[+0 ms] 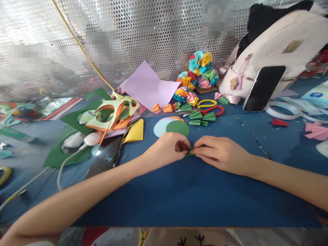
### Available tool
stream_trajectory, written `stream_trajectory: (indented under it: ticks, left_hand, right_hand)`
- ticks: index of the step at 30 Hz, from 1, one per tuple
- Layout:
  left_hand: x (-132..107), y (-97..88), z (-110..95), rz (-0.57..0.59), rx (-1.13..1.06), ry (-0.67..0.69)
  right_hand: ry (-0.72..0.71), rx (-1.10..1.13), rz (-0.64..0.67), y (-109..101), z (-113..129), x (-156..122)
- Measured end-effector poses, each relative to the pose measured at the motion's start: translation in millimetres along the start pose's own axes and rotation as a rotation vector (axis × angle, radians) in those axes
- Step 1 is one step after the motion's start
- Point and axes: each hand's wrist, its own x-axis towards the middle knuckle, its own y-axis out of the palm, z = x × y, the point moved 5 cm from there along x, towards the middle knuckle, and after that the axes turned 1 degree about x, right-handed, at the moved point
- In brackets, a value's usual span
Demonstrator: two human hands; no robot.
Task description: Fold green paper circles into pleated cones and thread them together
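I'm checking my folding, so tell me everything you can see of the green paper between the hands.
The small green paper piece looks like a narrow folded strip of matt craft paper. It lies roughly level just above the blue mat, pinched from both sides by the fingers of the left hand and right hand, which hide most of it, so its full shape cannot be told.

The small folded paper strip (190,154) is green, the work mat (194,201) deep blue, the paper rosettes (200,63) teal, yellow and pink.
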Motion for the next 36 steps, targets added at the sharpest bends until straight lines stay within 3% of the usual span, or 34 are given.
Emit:
stream_trajectory:
  ticks: [7, 13, 18, 25, 29, 36]
  left_hand:
    - [-5.0, 3.5, -11.1, -0.133, 0.126, 0.172]
    - [-10.5, 2.2, -20.6, -0.180, 0.230, 0.263]
    - [-8.9, 3.6, -19.0, -0.106, 0.081, 0.202]
    - [-3.6, 8.4, -10.0, -0.047, -0.211, 0.076]
    - [0.0, 12.3, -5.2, 0.041, -0.378, 0.020]
    - [-6.3, 5.8, -17.1, -0.109, -0.140, 0.165]
  right_hand:
    - [0.342, 0.360, -0.092, -3.3, -23.3, 0.4]
    - [0.315, 0.359, -0.060, -4.7, -22.4, 0.6]
    - [0.271, 0.238, -0.092, -7.6, -19.3, 1.0]
    - [0.221, 0.238, -0.074, -5.7, -10.1, 0.9]
    - [0.276, 0.261, -0.088, -7.6, -9.7, 0.4]
    - [0.368, 0.355, -0.092, -5.0, -17.6, -3.2]
